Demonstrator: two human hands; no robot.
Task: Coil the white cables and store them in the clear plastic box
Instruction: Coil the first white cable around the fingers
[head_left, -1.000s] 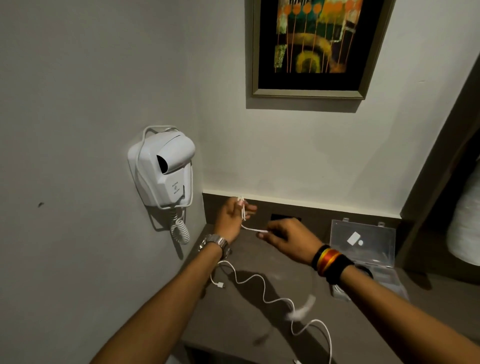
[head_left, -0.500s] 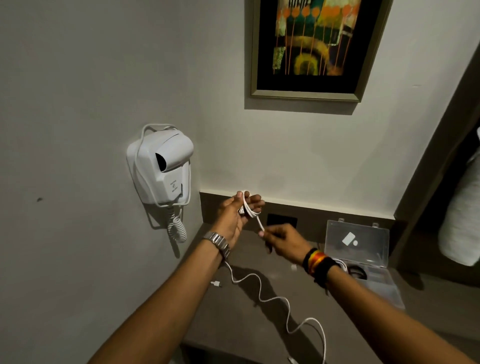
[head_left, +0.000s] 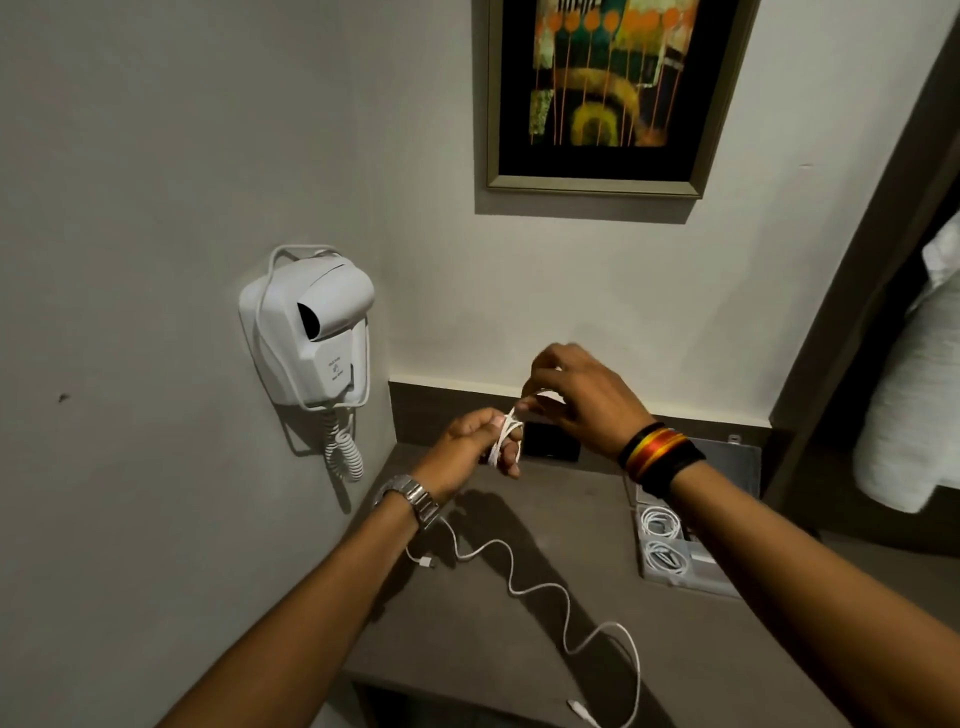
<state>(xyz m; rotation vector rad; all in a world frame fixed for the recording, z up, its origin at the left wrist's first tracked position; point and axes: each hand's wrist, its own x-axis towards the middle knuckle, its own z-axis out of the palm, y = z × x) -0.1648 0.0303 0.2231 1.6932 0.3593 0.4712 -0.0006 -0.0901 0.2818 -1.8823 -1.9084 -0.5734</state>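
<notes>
My left hand (head_left: 470, 449) is closed around a few loops of a white cable (head_left: 506, 439) wound over its fingers. My right hand (head_left: 579, 397) is just above and to the right, pinching the same cable where it leaves the loops. A loose white cable (head_left: 540, 587) snakes over the brown shelf (head_left: 483, 639) toward the front edge, with plugs showing at two spots. The clear plastic box (head_left: 737, 462) stands open at the right, partly behind my right forearm; two coiled white cables (head_left: 661, 540) lie in it.
A white wall-mounted hair dryer (head_left: 311, 332) with a spiral cord hangs on the left wall. A dark socket plate (head_left: 550, 441) sits in the back panel behind my hands. A framed picture (head_left: 602, 93) hangs above, and white cloth (head_left: 914, 405) hangs at the right.
My right hand has swung from below and right of the left hand up and over it, laying another turn of cable on the left fingers. The loose length on the shelf has shifted.
</notes>
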